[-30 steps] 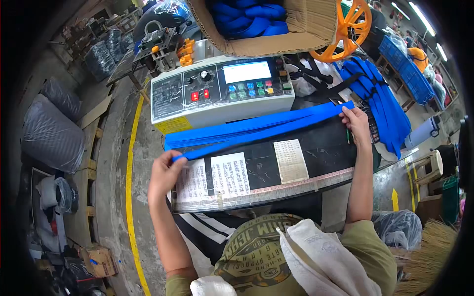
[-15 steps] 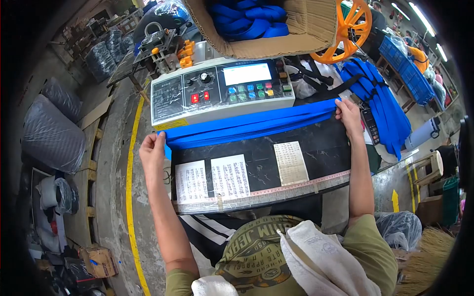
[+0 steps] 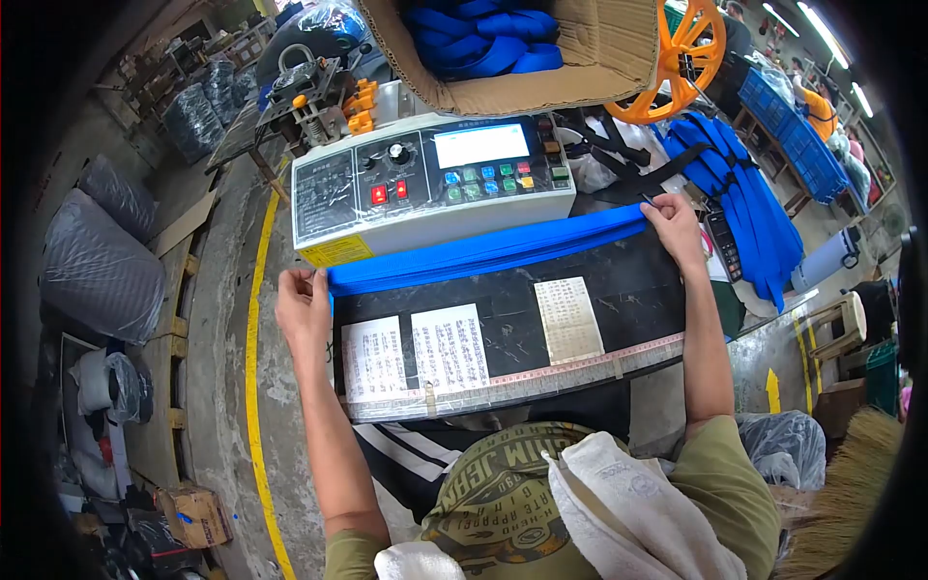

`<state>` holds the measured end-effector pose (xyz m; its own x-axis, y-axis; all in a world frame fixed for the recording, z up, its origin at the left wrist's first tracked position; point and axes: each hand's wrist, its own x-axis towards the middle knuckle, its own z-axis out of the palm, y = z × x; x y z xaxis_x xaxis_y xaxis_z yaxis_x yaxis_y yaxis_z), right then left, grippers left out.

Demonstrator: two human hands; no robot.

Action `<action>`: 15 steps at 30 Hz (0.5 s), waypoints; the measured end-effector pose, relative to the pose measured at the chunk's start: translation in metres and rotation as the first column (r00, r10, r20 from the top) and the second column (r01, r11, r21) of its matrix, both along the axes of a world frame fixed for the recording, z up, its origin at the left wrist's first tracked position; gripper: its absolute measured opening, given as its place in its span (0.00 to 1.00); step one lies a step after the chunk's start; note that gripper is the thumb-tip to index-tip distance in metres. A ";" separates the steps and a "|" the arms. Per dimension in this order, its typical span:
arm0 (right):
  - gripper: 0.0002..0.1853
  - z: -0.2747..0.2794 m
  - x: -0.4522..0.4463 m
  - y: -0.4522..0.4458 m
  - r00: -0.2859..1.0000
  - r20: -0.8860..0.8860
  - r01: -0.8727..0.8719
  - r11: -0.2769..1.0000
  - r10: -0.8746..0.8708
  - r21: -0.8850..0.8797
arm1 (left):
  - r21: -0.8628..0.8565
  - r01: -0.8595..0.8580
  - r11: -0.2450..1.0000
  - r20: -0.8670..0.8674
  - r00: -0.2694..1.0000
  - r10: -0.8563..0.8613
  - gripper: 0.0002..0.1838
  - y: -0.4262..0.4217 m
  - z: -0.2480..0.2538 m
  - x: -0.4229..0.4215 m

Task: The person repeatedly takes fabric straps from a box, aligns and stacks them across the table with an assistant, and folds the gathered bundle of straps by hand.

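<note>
Blue webbing straps (image 3: 483, 253), laid together in a long bundle, stretch across the black work surface (image 3: 512, 333) in front of the control box. At their left end, my left hand (image 3: 305, 311) pinches them between thumb and fingers. My right hand (image 3: 677, 230) grips the right end, with a small dark strip showing by its fingertips; what that strip is I cannot make out. Below the straps lie handwritten sheets (image 3: 450, 346) and a yellowed number chart (image 3: 568, 319). A pink measuring tape (image 3: 541, 373) runs along the near edge.
Behind the straps stands the control box (image 3: 333, 203) with a lit screen and buttons. A cardboard box (image 3: 541, 95) of blue webbing sits above it, beside an orange reel (image 3: 691, 58). More blue straps (image 3: 764, 227) hang at right, near a grey bottle (image 3: 825, 261).
My right hand has shifted slightly left and its fingers have closed further over the strap end. My left hand has moved a little down and right. The bundle looks narrower.
</note>
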<state>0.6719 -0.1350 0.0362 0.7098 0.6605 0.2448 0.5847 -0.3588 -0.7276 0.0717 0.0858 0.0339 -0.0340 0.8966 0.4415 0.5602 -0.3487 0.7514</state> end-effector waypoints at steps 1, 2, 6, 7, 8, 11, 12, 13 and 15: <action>0.27 0.005 -0.001 0.000 1.000 0.001 -0.001 1.000 0.001 0.001 | 0.110 -0.059 0.992 -0.091 0.993 0.069 0.10 -0.008 0.009 0.006; 0.30 0.015 -0.004 -0.002 0.997 0.060 -0.043 0.999 0.042 0.022 | 0.110 -0.060 0.992 -0.090 0.993 0.070 0.10 -0.017 0.019 0.016; 0.38 0.047 -0.006 -0.003 0.944 0.219 -0.237 0.969 0.245 -0.065 | 0.337 0.343 0.877 -0.357 0.908 -0.218 0.18 -0.064 0.054 0.076; 0.40 0.055 -0.001 0.002 0.898 0.252 -0.322 0.929 0.360 -0.180 | 0.264 0.420 0.868 -0.407 0.865 -0.295 0.19 -0.076 0.061 0.096; 0.43 0.063 0.002 0.007 0.839 0.272 -0.394 0.871 0.472 -0.295 | 0.187 0.492 0.850 -0.448 0.813 -0.372 0.20 -0.086 0.066 0.114; 0.41 0.081 -0.003 0.028 0.802 0.244 -0.369 0.774 0.544 -0.514 | 0.207 0.591 0.779 -0.526 0.739 -0.421 0.20 -0.083 0.054 0.155; 0.41 0.086 -0.006 0.035 0.789 0.220 -0.346 0.710 0.574 -0.613 | 0.191 0.594 0.781 -0.572 0.714 -0.403 0.18 -0.081 0.051 0.165; 0.41 0.094 -0.010 0.042 0.788 0.225 -0.345 0.712 0.574 -0.611 | 0.174 0.597 0.783 -0.617 0.686 -0.386 0.17 -0.078 0.048 0.174; 0.35 0.109 -0.018 0.053 0.816 0.075 -0.354 0.599 0.573 -0.718 | 0.155 0.601 0.784 -0.663 0.652 -0.368 0.16 -0.071 0.042 0.182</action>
